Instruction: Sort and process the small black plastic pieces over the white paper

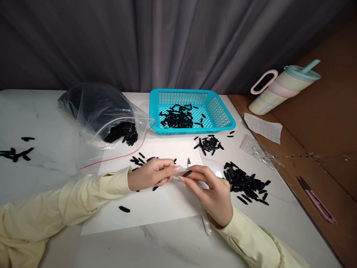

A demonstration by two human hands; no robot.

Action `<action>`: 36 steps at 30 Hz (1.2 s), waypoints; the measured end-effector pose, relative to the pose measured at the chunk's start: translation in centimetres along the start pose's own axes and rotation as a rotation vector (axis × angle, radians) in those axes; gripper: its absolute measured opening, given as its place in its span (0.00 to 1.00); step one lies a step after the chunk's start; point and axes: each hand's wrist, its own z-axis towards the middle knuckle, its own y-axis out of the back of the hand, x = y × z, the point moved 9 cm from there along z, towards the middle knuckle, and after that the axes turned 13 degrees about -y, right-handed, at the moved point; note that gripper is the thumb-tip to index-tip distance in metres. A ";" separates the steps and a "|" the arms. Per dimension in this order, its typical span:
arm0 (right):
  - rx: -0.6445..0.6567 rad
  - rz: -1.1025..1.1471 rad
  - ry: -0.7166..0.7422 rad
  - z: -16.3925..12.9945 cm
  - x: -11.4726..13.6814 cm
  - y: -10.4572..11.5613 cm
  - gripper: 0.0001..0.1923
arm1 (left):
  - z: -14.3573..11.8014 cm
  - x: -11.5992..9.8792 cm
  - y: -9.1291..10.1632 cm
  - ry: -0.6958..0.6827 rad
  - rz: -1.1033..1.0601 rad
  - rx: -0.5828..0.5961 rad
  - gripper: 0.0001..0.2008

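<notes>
Your left hand and right hand met at the centre of the frame, over the white sheet on the worktop. Your left hand was curled nearly closed around one end of a small clear sleeve, and your right hand's thumb and forefinger pinched a single black piece right at the sleeve's mouth, the other fingers loosely spread. Right of your hands lay a loose pile of black pieces; a smaller heap sat above it, just below the blue basket, which held more. At upper left of centre a clear bag spilled pieces from its open mouth. The risk, as I judged it: the piece was small and held only at its tip, so a slight twist could have flipped it loose among the strays, and the sleeve's thin mouth could have folded shut under your left grip and blocked it
</notes>
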 end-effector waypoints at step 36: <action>0.086 0.068 0.212 -1.1 2.4 -0.1 0.12 | -0.7 0.2 -2.4 0.202 -0.413 0.199 0.19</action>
